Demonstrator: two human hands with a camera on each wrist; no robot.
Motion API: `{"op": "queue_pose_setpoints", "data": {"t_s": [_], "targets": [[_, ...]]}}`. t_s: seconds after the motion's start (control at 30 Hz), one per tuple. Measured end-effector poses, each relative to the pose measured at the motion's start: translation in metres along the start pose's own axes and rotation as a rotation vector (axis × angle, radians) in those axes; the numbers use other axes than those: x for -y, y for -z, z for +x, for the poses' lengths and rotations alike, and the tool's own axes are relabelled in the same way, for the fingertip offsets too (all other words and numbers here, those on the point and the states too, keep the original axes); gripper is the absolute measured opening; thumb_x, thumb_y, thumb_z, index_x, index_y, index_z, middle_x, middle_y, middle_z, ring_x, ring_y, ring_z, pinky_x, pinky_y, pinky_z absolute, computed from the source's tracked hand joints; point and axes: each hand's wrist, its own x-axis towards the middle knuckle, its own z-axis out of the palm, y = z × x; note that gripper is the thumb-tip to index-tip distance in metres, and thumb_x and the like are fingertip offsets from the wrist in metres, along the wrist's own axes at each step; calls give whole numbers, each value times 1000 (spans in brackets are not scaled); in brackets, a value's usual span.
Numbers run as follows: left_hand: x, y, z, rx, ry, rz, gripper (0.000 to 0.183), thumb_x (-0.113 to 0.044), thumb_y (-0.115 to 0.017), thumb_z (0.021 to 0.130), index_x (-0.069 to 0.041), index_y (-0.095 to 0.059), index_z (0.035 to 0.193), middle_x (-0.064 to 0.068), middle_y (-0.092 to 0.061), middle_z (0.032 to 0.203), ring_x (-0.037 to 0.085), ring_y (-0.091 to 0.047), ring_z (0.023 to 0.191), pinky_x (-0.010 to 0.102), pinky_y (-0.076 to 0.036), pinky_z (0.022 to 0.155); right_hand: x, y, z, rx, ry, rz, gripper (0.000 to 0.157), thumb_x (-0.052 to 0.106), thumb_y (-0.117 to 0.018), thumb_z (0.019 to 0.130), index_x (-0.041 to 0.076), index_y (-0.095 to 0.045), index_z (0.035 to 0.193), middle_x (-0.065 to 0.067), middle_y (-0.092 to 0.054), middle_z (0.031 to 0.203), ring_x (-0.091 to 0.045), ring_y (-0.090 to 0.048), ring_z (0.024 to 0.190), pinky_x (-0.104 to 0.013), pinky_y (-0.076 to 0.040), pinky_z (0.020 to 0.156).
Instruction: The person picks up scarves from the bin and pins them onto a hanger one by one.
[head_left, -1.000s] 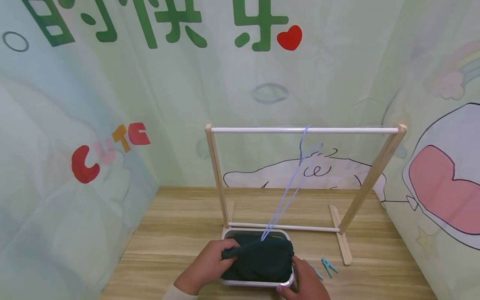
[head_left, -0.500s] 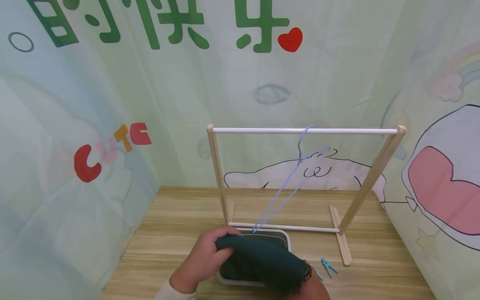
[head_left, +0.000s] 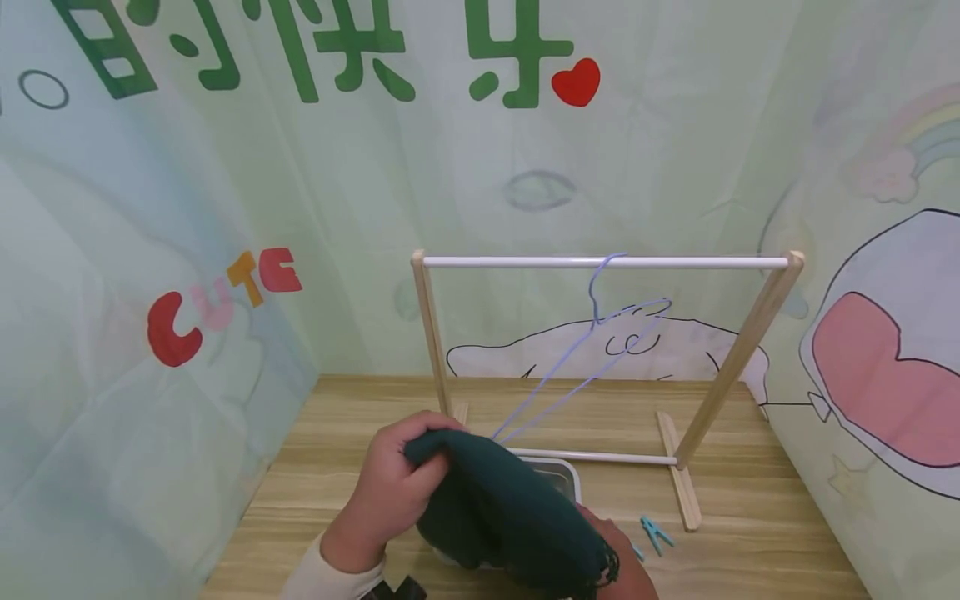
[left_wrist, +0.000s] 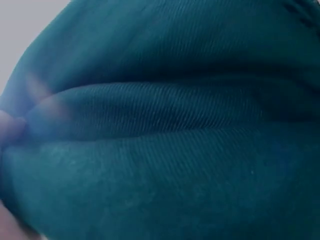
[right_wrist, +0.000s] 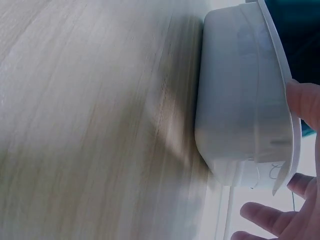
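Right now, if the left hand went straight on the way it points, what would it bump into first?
Probably the pale violet hanger, at its near end, just beyond the dark green cloth the left hand grips. The left rack post stands near that line too; depth is unclear.

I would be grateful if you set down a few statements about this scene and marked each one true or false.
1. The left hand grips the dark green fringed cloth. True.

2. The lavender hanger hooks over the lower bar. False: the hanger hangs from the upper white bar.

3. The right hand has its thumb at the rim of the light-coloured tub. True.

4. The teal clothespin by the rack's foot is clipped to the cloth. False: the teal clothespin lies on the wooden tabletop.

5. A red heart appears beside the green characters. True.
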Motion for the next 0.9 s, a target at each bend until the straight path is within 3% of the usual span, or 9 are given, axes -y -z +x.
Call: {"op": "queue_pose_setpoints", "data": {"t_s": [0.03,0.07,0.1,0.17,0.33,0.63,0.8,0.9], "targets": [[-5,3,2,-15,-2,-2,27,16,-62,89,-1,-74,106,7,-77,102,9,-71,93,23,-57,87,-4,-1,-4,-28,141,-40,71,24,-78,88,-5,-50,147,-24,-65,126,-43,-61,116,-60,-49,102],[-10,6,4,-31,1,-5,25,15,-62,90,1,-74,106,6,-77,102,9,-71,93,22,-57,87,-10,-1,-10,-88,311,-113,79,22,-86,78,1,-54,147,-17,-67,120,-39,-62,109,-61,-51,96],[-14,9,6,-46,5,-5,23,14,-62,91,2,-74,106,5,-77,102,9,-71,94,22,-57,87,-13,-3,-14,-135,369,-144,90,25,-91,71,3,-52,149,-14,-67,119,-36,-62,107,-60,-52,94],[-23,14,9,-71,10,2,20,13,-63,92,3,-74,106,2,-77,102,10,-72,93,22,-57,88,-12,-4,-23,-175,391,-170,103,31,-97,63,4,-50,151,-10,-65,117,-31,-60,105,-58,-53,92],[-41,27,13,-98,47,41,19,9,-66,94,-1,-77,106,-2,-77,101,13,-72,91,22,-58,87,-1,-6,-35,-221,325,-188,89,40,-92,77,6,-53,150,-8,-65,118,-25,-60,105,-56,-54,94],[-60,47,13,-121,66,140,26,10,-67,92,-7,-78,108,-5,-77,103,11,-70,93,20,-56,87,2,-5,-42,-278,372,-220,94,50,-92,71,7,-57,147,-10,-65,120,-31,-62,111,-56,-54,93],[-66,58,10,-127,19,150,28,13,-67,90,-5,-77,108,-6,-77,103,12,-70,92,19,-56,86,16,-4,-41,-391,398,-263,82,41,-90,73,6,-61,141,-15,-66,128,-37,-63,118,-58,-52,101],[-71,64,10,-144,-3,144,28,14,-65,90,-3,-77,108,-3,-78,102,12,-70,89,19,-56,85,35,0,-43,-486,423,-154,67,30,-87,81,4,-63,137,-15,-66,129,-36,-63,120,-58,-51,102]]}}
